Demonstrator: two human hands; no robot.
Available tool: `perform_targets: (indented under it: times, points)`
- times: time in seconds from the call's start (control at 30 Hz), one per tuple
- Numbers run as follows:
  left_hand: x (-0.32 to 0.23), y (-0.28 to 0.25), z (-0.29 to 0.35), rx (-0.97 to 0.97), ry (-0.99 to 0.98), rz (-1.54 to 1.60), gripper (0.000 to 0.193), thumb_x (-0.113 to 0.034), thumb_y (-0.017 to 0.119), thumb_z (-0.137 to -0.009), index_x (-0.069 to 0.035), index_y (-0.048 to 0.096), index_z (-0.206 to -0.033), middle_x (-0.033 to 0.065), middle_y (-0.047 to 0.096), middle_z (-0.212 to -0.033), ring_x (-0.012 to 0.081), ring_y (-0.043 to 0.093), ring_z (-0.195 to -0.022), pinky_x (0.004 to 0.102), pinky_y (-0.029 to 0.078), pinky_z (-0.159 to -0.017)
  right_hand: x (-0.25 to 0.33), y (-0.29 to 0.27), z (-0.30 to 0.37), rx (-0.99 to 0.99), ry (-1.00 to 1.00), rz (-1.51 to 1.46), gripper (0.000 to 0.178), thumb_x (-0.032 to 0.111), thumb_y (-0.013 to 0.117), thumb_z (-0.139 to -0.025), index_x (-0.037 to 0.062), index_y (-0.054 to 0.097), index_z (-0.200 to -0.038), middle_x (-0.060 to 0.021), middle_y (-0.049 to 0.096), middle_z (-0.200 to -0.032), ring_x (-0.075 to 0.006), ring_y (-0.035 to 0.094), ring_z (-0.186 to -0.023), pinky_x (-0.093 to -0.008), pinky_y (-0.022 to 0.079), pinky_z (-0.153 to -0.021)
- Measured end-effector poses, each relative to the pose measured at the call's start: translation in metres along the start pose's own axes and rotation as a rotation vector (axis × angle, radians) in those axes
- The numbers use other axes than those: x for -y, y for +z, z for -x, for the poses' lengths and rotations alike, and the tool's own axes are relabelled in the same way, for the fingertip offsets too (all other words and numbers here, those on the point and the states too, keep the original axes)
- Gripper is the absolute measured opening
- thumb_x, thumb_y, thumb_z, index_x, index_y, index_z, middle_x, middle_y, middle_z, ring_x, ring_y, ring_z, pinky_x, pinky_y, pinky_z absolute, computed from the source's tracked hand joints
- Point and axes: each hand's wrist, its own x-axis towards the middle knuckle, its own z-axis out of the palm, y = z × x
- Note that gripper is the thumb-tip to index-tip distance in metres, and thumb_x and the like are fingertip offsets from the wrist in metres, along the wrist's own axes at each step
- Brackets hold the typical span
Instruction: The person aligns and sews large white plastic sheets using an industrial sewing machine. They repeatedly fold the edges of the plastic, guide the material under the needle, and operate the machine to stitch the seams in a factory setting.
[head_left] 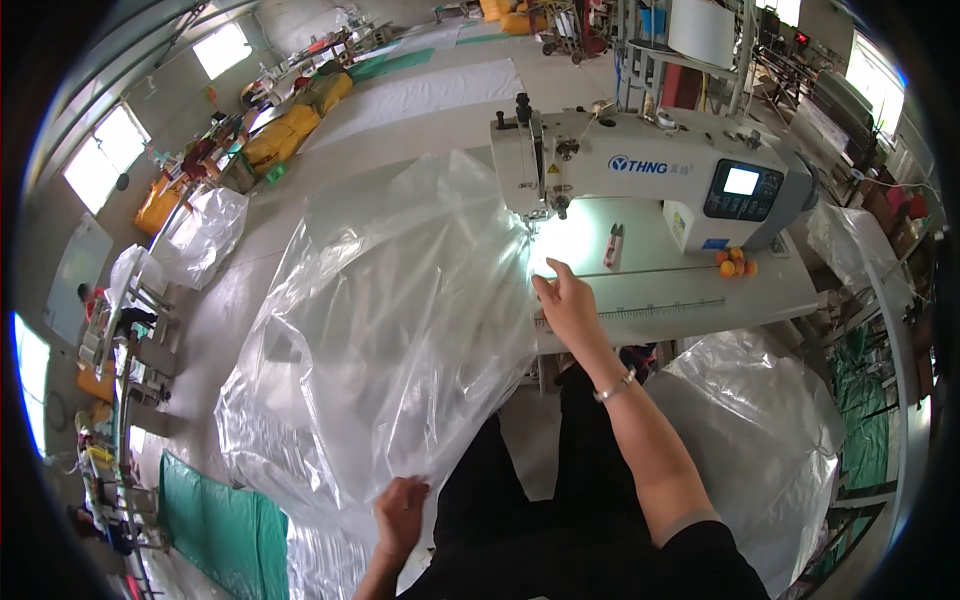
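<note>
A large clear plastic sheet (370, 320) spreads over the left of the sewing table and hangs toward my lap. Its right edge runs up under the head of a white sewing machine (600, 160), where a lamp lights the needle area. My left hand (400, 510) is closed on the sheet's near edge, low beside my left thigh. On the table just in front of the needle, my right hand (570, 305) has its fingers curled, thumb and index finger at the sheet's right edge. Small thread snips (613, 245) lie to the right of the needle.
Several small orange balls (737, 263) sit by the machine's base. A ruler strip (650, 312) runs along the table's front. More clear plastic (750, 420) is heaped at my right. A green sheet (220, 525) lies on the floor at left; yellow bundles (285, 135) stand farther back.
</note>
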Motion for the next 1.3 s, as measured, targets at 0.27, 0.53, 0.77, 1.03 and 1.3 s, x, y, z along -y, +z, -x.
perform_targets:
  times: [0.27, 0.53, 0.77, 1.03, 1.3]
  points:
    - [-0.06, -0.031, -0.02, 0.006, 0.3, -0.476, 0.051, -0.014, 0.071, -0.071, 0.002, 0.052, -0.115, 0.0174, 0.041, -0.127, 0.0345, 0.038, -0.118, 0.0392, 0.035, -0.094, 0.022, 0.036, 0.145, 0.164, 0.353, -0.769, 0.035, 0.014, 0.06, -0.085, -0.003, 0.049, -0.113, -0.0072, 0.061, -0.091, -0.0134, 0.058, -0.079, -0.0259, 0.047, -0.067]
    - [-0.064, -0.003, 0.004, 0.328, 0.699, -0.621, 0.033, -0.024, 0.066, -0.074, -0.007, 0.061, -0.102, 0.0107, 0.05, -0.124, 0.0311, 0.047, -0.114, 0.0502, 0.027, -0.098, 0.081, 0.031, 0.214, 0.507, -0.263, -0.467, 0.027, 0.011, 0.056, -0.078, 0.0025, 0.056, -0.103, -0.0166, 0.059, -0.102, -0.0309, 0.058, -0.095, -0.036, 0.046, -0.082]
    - [-0.064, -0.056, -0.035, -0.178, 0.163, -0.033, 0.014, 0.006, 0.061, -0.069, 0.001, 0.061, -0.082, 0.0102, 0.062, -0.081, 0.0219, 0.06, -0.074, 0.028, 0.046, -0.066, 0.023, 0.072, 0.196, 0.3, 0.391, -0.397, 0.034, 0.029, 0.068, -0.076, -0.0013, 0.055, -0.085, -0.0119, 0.062, -0.075, -0.0222, 0.061, -0.07, -0.0321, 0.048, -0.064]
    - [-0.131, -0.059, -0.061, -0.152, 0.38, -0.085, 0.014, 0.005, 0.065, -0.07, 0.002, 0.06, -0.082, 0.0105, 0.06, -0.076, 0.0195, 0.06, -0.069, 0.0262, 0.045, -0.065, -0.008, 0.134, 0.225, 0.483, 0.386, -0.191, 0.044, 0.03, 0.074, -0.069, -0.0021, 0.055, -0.092, -0.0094, 0.063, -0.076, -0.0171, 0.061, -0.069, -0.0295, 0.049, -0.063]
    - [-0.169, -0.046, -0.066, 0.183, 0.51, 0.075, 0.015, 0.006, 0.062, -0.067, 0.001, 0.059, -0.081, 0.009, 0.059, -0.078, 0.0194, 0.059, -0.071, 0.0271, 0.045, -0.065, -0.008, 0.115, 0.201, 0.452, 0.46, -0.946, 0.042, 0.016, 0.071, -0.073, -0.0026, 0.053, -0.107, -0.0091, 0.061, -0.098, -0.016, 0.057, -0.093, -0.0294, 0.046, -0.081]
